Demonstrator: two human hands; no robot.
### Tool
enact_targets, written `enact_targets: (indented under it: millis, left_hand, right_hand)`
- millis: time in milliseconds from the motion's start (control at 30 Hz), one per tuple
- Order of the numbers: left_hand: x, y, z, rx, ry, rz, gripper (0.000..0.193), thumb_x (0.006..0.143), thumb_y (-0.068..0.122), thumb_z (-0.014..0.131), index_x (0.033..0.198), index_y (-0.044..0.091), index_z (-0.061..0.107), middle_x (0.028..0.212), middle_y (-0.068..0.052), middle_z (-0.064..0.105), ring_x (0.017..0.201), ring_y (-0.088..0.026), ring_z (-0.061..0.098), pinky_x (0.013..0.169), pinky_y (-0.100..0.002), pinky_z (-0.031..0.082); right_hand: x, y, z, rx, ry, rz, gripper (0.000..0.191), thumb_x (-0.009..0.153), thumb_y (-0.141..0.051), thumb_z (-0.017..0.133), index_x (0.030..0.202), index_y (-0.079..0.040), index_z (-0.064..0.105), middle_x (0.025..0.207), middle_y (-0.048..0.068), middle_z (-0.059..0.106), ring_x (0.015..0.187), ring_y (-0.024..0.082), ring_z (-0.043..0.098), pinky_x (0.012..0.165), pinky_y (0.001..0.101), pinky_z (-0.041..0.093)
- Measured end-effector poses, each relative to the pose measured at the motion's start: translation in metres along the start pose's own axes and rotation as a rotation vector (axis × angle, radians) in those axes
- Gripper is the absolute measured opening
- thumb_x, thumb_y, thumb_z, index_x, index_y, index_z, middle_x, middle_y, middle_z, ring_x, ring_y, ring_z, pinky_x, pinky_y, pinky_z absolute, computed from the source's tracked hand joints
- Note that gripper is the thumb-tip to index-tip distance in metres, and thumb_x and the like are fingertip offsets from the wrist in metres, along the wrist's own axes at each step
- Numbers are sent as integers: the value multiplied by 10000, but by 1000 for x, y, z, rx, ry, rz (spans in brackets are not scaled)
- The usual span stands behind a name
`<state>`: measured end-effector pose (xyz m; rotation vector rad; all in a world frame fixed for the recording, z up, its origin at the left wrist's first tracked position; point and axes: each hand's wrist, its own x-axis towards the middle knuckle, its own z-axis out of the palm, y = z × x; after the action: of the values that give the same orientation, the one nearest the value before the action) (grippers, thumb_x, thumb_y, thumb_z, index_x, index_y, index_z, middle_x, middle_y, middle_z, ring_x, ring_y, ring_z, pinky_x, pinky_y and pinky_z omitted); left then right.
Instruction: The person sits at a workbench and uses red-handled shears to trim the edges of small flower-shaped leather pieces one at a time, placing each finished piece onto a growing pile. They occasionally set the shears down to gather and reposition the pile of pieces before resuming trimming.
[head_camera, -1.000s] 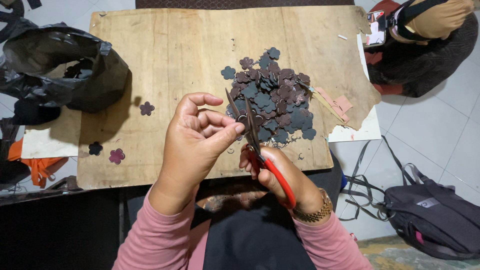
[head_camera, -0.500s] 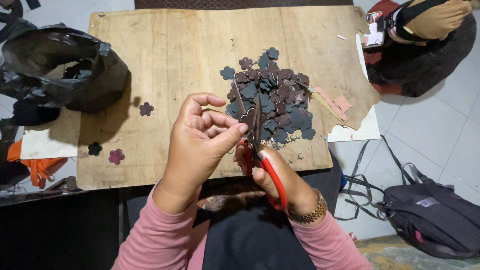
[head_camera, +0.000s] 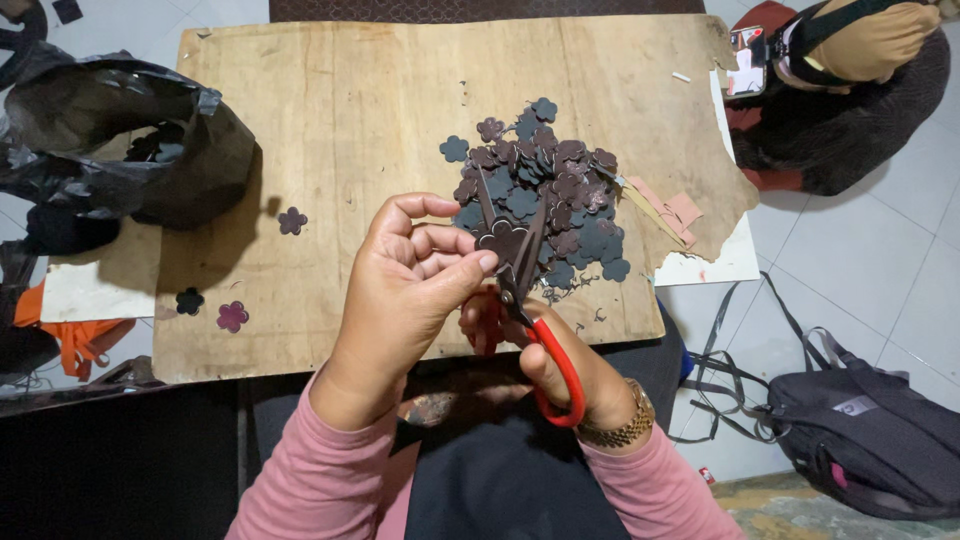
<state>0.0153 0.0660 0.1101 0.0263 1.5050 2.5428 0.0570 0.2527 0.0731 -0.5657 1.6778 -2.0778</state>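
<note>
Head view: left hand (head_camera: 405, 290) pinches a dark flower piece (head_camera: 503, 241) at centre; right hand (head_camera: 560, 365), half hidden beneath, grips red scissors (head_camera: 530, 300), blades spread around it. Pile (head_camera: 545, 185) overlaps, uncountable; four loose flowers; bag (head_camera: 120, 130) upper left

Left hand (head_camera: 405, 285) hovering in front of the chest, fingers (head_camera: 440, 240) curling inward, thumb pressing toward fingertips, right hand (head_camera: 560, 360) lying lower, gripping closed, wrist bending, both pink-sleeved forearms angling inward
</note>
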Motion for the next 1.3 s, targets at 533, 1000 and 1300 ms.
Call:
enact_targets:
  millis: [533,1000,1300]
  left_hand:
    - [-1,-21,18,15,114,108,345,892,-63,725,1123,25,485,933,-68,624,705,-80,664,567,-223,561]
    - [-1,-28,23,23,137,165,335,901,-62,730,1103,37,482,923,-58,614,684,-68,641,553,-217,546]
    - [0,-27,22,29,156,147,330,895,-70,733,1090,30,487,933,-52,619,711,-71,662,620,-209,575]
  right_hand:
    - [5,24,-9,-321,190,-75,924,859,-866,560,1212,-13,573,1045,35,564,953,148,536,849,316,498]
    - [5,24,-12,-352,199,-88,948,832,-903,539,1174,-20,577,986,23,561,918,142,539,817,300,492]
    - [8,23,-11,-292,200,-100,966,828,-929,489,1154,-26,592,916,5,539,804,104,506,696,269,463]
